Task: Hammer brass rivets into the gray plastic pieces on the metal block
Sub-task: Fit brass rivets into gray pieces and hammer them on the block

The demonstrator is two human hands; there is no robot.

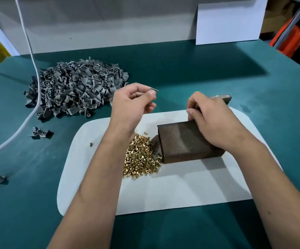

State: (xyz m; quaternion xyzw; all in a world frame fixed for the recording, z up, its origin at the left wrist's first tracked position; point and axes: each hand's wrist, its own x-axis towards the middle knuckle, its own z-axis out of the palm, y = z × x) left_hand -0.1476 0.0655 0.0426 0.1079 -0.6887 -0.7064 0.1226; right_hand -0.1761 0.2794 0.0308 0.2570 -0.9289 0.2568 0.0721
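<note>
Gray plastic piece [154, 90] pinched in left hand [131, 103], above rivets [142, 155].

Bench [217, 72] top: plain teal-green. White mat [181, 191] on it. On mat: dark brown rusty-looking metal block [179, 142], w/ shiny brass-gold rivets [142, 157] heaped just left of block. Far left of block: heap of gray plastic pieces [73, 90]; white cable [32, 56] across it. Behind block: white board [230, 22].

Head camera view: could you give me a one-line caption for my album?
Left hand pinches a gray plastic piece; right hand grips a hammer over the metal block.
</note>
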